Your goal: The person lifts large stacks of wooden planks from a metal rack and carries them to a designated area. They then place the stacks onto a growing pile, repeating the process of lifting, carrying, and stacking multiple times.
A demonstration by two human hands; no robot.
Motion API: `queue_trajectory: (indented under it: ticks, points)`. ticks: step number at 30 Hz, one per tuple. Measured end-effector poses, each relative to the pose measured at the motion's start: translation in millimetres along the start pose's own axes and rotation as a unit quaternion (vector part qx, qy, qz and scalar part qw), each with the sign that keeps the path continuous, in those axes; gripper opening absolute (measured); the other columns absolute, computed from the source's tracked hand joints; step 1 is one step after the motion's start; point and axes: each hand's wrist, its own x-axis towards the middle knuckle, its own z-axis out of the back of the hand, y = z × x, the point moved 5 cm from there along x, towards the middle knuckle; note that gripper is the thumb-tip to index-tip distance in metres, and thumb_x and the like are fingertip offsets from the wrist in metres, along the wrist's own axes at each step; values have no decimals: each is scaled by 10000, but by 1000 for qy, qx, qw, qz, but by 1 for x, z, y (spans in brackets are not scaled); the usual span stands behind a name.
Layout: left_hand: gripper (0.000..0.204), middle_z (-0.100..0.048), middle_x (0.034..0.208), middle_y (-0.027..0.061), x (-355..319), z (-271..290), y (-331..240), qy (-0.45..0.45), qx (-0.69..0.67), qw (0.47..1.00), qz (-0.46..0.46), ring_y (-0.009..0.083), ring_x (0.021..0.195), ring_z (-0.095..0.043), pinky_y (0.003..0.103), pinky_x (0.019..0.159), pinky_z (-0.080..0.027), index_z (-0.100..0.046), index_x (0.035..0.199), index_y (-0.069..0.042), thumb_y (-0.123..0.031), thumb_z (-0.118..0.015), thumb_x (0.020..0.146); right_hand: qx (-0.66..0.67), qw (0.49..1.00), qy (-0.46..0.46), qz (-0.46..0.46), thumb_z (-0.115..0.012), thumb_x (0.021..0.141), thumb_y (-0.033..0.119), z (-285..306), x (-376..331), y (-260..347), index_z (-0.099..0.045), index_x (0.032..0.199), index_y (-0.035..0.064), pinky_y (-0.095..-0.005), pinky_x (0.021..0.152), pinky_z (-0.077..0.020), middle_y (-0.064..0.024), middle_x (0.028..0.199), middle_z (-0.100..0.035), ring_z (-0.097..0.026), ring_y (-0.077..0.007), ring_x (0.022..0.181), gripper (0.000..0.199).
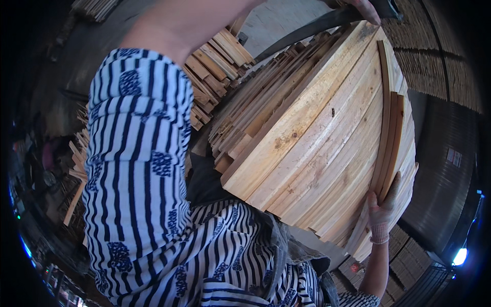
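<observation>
A big bundle of pale wooden planks (317,138) fills the middle of the view, tilted up to the right and held close to my body. My left arm, in a blue-and-white striped sleeve, reaches up across the view. My left hand (365,9) is at the top edge, mostly cut off, its fingers over a dark strap (307,29) that runs along the bundle's upper end. My right hand (382,212), in a white knit glove, presses against the bundle's lower right edge with its fingers spread along the plank ends.
Loose stacks of short wooden slats (215,66) lie behind the bundle at the upper left. More scattered slats (76,169) lie on the dark ground at left. Rows of stacked wood (434,61) line the right side. A bright blue light (460,256) glows at the lower right.
</observation>
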Motion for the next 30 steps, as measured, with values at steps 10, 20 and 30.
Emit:
queue_trajectory:
  ticks: [10, 20, 30]
  points:
    - [955, -609, 1104, 129, -18, -37, -5, -281, 249, 922, -93, 249, 993, -604, 395, 871, -506, -357, 1451, -86, -364, -864, 690, -5, 1000, 1, -20, -616, 813, 3, 0, -1, 0, -159, 1586, 62, -394, 1152, -343, -211, 1578, -302, -359, -354, 1426, 899]
    - [890, -580, 1275, 133, -22, -58, -23, -222, 150, 963, -7, 202, 1104, -574, 288, 967, -467, -185, 1564, -194, -289, -728, 866, 83, 996, -16, -16, -668, 813, 40, -7, -8, -13, -203, 1571, 53, -381, 1130, -380, -252, 1493, -413, -443, -357, 1370, 889]
    - [930, -422, 1486, 263, -58, -59, 18, -145, 131, 965, 175, 307, 1394, -420, 389, 1135, -385, -109, 1575, -61, -216, -724, 896, 31, 998, 5, -61, -698, 805, 98, 7, -4, 1, -188, 1572, 70, -383, 1069, -445, -275, 1398, -502, -545, -389, 1261, 921]
